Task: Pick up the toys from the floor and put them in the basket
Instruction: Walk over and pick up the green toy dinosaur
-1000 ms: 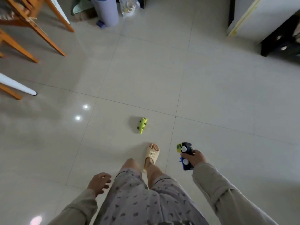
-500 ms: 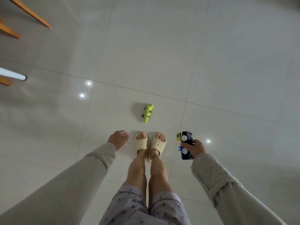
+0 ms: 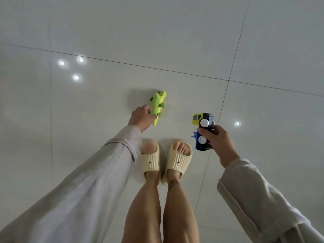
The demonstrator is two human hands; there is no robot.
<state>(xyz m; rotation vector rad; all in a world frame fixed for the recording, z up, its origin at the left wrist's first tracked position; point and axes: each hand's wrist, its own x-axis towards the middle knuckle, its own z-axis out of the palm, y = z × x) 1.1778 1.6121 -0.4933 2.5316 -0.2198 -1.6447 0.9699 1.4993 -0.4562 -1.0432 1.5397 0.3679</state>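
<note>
A green plush crocodile toy [image 3: 157, 104] lies on the pale tiled floor just ahead of my feet. My left hand [image 3: 141, 118] reaches down to it, with fingertips and thumb touching its lower body near the tail. Whether the fingers have closed around it is not clear. My right hand [image 3: 217, 141] is held to the right of my feet, closed on a toy vehicle [image 3: 203, 130] that is black and blue with white wheels and a yellow cab. The basket is not in view.
My two feet in cream slippers [image 3: 178, 160] stand together just behind the crocodile. Glossy floor tiles [image 3: 105, 32] with dark grout lines and light reflections fill the view on all sides.
I have bent lower and the view has closed in on the floor. My left hand moved forward from beside my feet to touch the crocodile. My right hand still holds the toy vehicle.
</note>
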